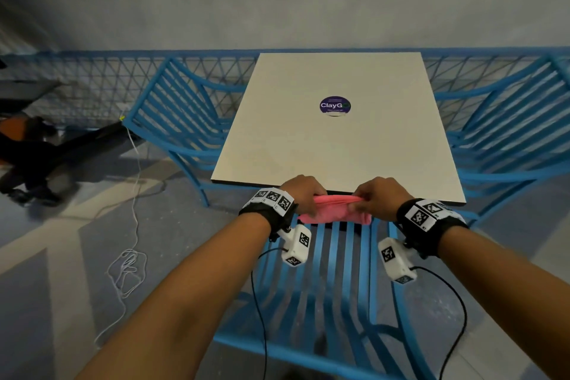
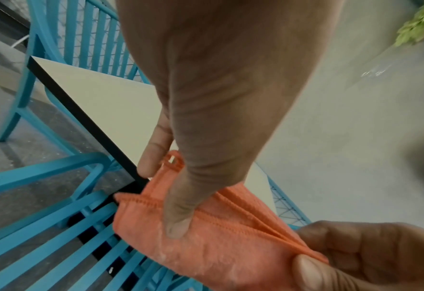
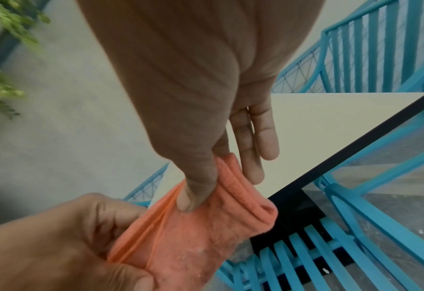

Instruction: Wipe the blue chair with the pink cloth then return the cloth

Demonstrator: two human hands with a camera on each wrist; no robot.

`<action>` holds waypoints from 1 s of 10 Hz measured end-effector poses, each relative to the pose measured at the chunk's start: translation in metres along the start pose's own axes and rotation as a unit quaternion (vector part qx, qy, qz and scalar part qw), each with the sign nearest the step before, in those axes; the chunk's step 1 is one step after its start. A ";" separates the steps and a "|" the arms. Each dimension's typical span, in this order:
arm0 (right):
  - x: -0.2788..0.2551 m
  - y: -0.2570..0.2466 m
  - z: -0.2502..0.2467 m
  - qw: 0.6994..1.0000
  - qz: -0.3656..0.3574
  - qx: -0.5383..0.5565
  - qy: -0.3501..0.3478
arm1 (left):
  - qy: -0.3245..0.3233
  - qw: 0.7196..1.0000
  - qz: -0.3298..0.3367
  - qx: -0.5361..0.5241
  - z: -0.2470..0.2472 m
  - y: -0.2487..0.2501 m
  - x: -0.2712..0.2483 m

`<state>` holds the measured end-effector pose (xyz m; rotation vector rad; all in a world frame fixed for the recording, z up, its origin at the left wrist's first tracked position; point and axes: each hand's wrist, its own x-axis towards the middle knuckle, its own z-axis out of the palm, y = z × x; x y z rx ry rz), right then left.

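A: Pink fabric is recorded between both hands; the pink cloth is folded into several layers and is held in the air over the near edge of the table; its lower part hangs just above the slats of the blue chair.

B: Grip of the left hand to be noted?

A: The cloth's left end is pinched by it; in the left wrist view the thumb is pressed onto the face of the cloth and a finger is curled behind the upper hem, where a small loop is seen; the stitched edge runs under the thumb.

B: And the right hand?

A: The opposite end is pinched by it; in the right wrist view the thumb is laid on the bunched folds with the forefinger hidden behind them, while the remaining fingers are extended and kept off the cloth; the cloth is thus stretched between the two grips, slightly gathered along its top edge.

B: Contact with chair or table?

A: It cannot be told from the head view; in both wrist views the cloth is seen apart from the table edge; pale specks are noted on its surface.

B: Surroundings?

A: A round purple sticker is fixed near the middle of the table; further blue chairs are placed at the left and right sides; a white cable is coiled on the floor to the left; tagged black wristbands are worn on both wrists.
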<state>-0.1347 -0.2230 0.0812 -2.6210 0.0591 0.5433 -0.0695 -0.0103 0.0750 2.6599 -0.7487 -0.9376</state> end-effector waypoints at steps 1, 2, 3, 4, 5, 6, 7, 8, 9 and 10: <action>0.027 0.021 -0.001 1.000 0.019 0.014 0.000 | -0.003 1.000 -0.010 -0.005 -0.005 -0.003 0.029; 0.061 0.040 0.000 0.999 0.041 0.030 -0.001 | 0.020 1.000 -0.011 -0.012 -0.010 -0.006 0.065; 0.089 0.049 0.002 0.997 0.058 0.050 0.029 | 0.054 0.998 -0.008 -0.015 -0.012 -0.009 0.092; 0.113 0.054 0.002 0.993 0.048 0.067 0.081 | 0.114 0.993 -0.021 -0.018 -0.013 -0.018 0.122; 0.133 0.060 0.004 0.988 0.037 0.062 0.134 | 0.204 0.977 -0.046 -0.050 -0.008 -0.027 0.152; 0.149 0.064 0.018 0.985 0.037 0.047 0.163 | 0.272 0.958 -0.072 -0.063 0.006 -0.031 0.170; 0.164 0.070 0.042 0.990 0.030 0.009 0.139 | 0.249 0.963 -0.082 -0.063 0.026 -0.038 0.182; 0.164 0.074 0.065 0.996 0.007 -0.081 0.048 | 0.138 0.985 -0.095 -0.049 0.042 -0.043 0.183; 0.158 0.077 0.075 0.996 0.004 -0.088 0.032 | 0.119 0.988 -0.093 -0.040 0.050 -0.048 0.178; 0.149 0.081 0.074 0.994 0.011 -0.088 0.065 | 0.136 0.985 -0.098 -0.028 0.045 -0.051 0.167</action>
